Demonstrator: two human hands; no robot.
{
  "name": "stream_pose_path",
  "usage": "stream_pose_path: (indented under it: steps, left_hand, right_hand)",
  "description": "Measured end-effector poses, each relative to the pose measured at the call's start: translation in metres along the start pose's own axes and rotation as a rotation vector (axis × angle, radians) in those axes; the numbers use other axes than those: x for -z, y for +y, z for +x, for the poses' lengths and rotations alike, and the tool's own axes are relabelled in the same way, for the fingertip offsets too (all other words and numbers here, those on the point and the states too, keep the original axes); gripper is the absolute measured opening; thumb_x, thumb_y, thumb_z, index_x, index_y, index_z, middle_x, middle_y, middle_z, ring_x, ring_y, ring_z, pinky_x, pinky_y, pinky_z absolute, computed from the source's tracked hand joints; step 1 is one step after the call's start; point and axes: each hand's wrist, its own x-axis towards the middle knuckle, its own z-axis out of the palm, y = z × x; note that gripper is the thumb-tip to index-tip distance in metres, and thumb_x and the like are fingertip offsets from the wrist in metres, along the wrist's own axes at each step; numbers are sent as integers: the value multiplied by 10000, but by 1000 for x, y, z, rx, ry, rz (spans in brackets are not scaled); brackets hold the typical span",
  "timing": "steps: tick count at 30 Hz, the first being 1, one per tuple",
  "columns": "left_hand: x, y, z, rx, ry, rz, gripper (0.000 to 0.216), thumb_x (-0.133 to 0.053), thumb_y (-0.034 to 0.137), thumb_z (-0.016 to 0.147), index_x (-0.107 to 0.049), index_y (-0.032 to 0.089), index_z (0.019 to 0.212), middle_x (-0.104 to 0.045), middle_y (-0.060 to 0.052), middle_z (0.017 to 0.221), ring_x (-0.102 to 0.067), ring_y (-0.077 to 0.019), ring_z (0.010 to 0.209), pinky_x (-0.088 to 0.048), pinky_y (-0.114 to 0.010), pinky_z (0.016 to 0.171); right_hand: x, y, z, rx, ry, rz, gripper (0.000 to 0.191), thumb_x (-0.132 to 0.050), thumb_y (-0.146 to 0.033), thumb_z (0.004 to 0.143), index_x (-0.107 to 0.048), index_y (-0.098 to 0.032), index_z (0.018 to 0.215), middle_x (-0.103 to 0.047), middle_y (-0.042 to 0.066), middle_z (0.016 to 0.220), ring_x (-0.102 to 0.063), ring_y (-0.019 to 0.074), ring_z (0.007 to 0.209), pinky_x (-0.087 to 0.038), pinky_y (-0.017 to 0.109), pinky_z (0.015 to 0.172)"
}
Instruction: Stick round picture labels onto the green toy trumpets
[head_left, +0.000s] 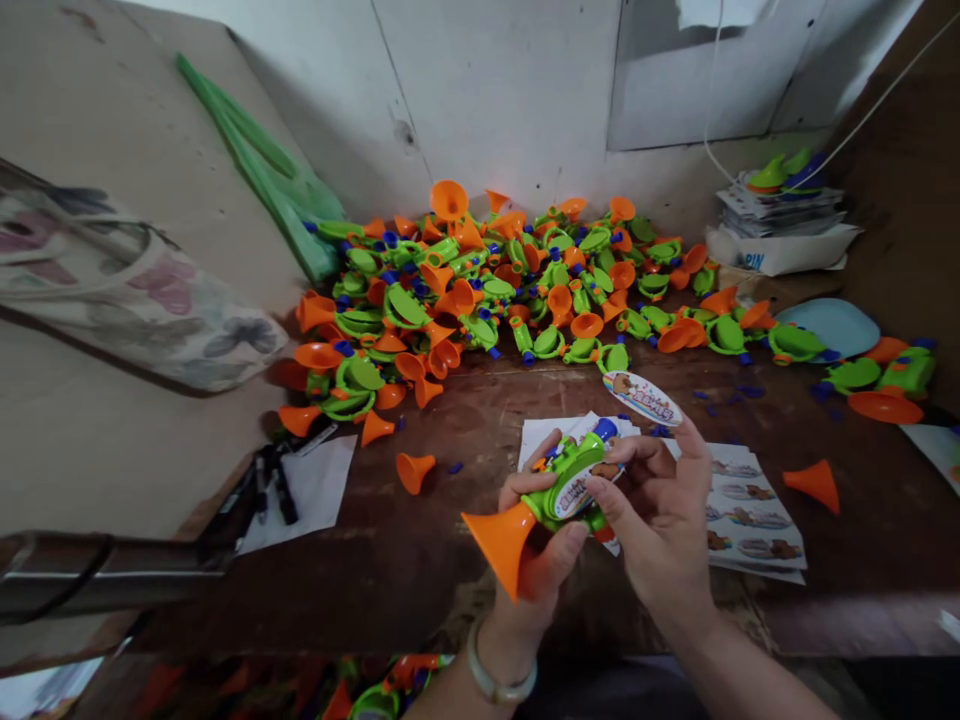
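Observation:
My left hand (536, 560) is wrapped around a toy trumpet (574, 470) with a green body, an orange bell and a blue mouthpiece. The bell points down to the left. On the trumpet's oval side lies a printed oval sticker (574, 495). My right hand (667, 520) is closed at the sticker's right end, its thumb and a finger on the edge there. A second oval sticker (641, 397) clings to a raised fingertip of that hand. Beneath and behind the hands lie sticker sheets (750, 515), partly hidden.
A heap of similar toy trumpets (487, 280) runs along the wall. Loose orange bells (814, 487) and small blue pieces lie about the table (360, 580). Black pens (281, 485) rest on paper at left. A pale blue lid-like piece (829, 325) and a paper stack (784, 225) stand right.

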Motion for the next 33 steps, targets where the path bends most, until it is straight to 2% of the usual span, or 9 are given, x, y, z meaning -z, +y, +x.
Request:
stream_pose_path:
  steps: [5,16,22,25,26,28,30,31,33]
  left_hand:
    - [2,-3,1,-35,32,50,363,-891,384,828,-680,283,1106,-588,-105,1590,-603,-353,1435,-478,-551,1198]
    - [-2,-3,0,-70,35,14,295,-853,332,872,-677,274,1102,-612,-84,1560,-605,-339,1434,-490,-537,1193]
    - [0,-7,-1,-74,77,65,212,-790,309,934,-658,263,1094,-600,-102,1568,-619,-329,1416,-465,-583,1204]
    - [-1,-8,1,-113,84,69,183,-776,295,945,-661,266,1084,-587,-93,1581,-625,-330,1409,-487,-577,1184]
    - [-2,-7,2,-140,81,64,179,-776,289,945,-663,269,1083,-590,-86,1579,-626,-329,1408,-505,-564,1168]
    - [-4,-4,3,-207,65,64,172,-774,268,946,-669,279,1082,-615,-73,1555,-629,-323,1407,-535,-531,1139]
    - [-5,-1,3,-253,40,86,169,-760,237,954,-671,290,1088,-637,-60,1533,-628,-312,1411,-545,-509,1130]
    - [-4,0,3,-264,26,101,172,-753,223,958,-671,294,1092,-638,-55,1533,-625,-308,1415,-543,-508,1134]
    - [-3,2,2,-271,10,120,181,-743,210,963,-668,300,1101,-618,-49,1557,-608,-307,1434,-530,-518,1152]
  right_hand:
    - [1,-2,0,-12,-13,-39,678,-703,-152,953,-412,-398,1514,-597,-14,1004,-668,134,851,-653,224,741]
    - [-1,-5,-1,-76,30,71,701,-771,-125,922,-476,-463,1462,-632,-39,1002,-667,122,894,-626,219,783]
    - [-3,-3,-3,-30,24,31,736,-748,-96,921,-464,-474,1485,-637,-39,1003,-668,125,888,-621,222,746]
    - [-3,-3,-1,72,27,-48,748,-720,-86,927,-433,-451,1512,-650,-35,1001,-684,138,875,-620,245,711]
    - [-1,-3,1,135,28,-102,700,-712,-78,924,-473,-430,1480,-655,-37,983,-687,138,853,-617,252,707]
    - [1,-4,6,260,2,-257,471,-707,-68,915,-628,-362,1275,-665,-48,910,-683,134,785,-612,278,729]
    - [4,-4,11,317,-32,-353,304,-709,-65,910,-672,-311,1085,-677,-55,853,-678,131,729,-606,298,735]
    - [4,-4,13,308,-39,-346,323,-709,-63,910,-661,-313,1109,-686,-59,846,-680,133,717,-607,300,722]
    - [3,-3,14,248,-21,-257,533,-710,-59,911,-558,-341,1337,-702,-64,867,-695,141,723,-609,284,672]
